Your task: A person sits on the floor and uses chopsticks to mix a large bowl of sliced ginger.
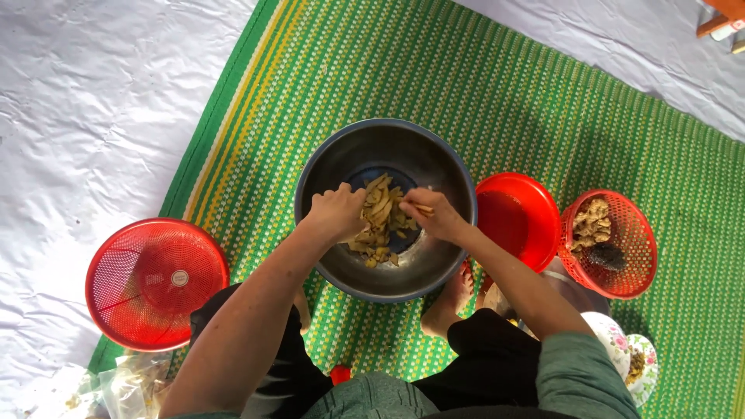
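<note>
A large grey metal bowl sits on the green woven mat in front of me. Inside lies a pile of pale yellow sliced pieces. My left hand is closed over the left side of the pile, gripping some slices. My right hand is over the pile's right side, pinching a yellow slice between its fingers. Both forearms reach in from below. My bare feet rest at the bowl's near rim.
A red strainer basket lies at the left on the mat's edge. A red plastic bowl and a red basket with brown roots stand to the right. A flowered dish is near my right knee. White sheeting surrounds the mat.
</note>
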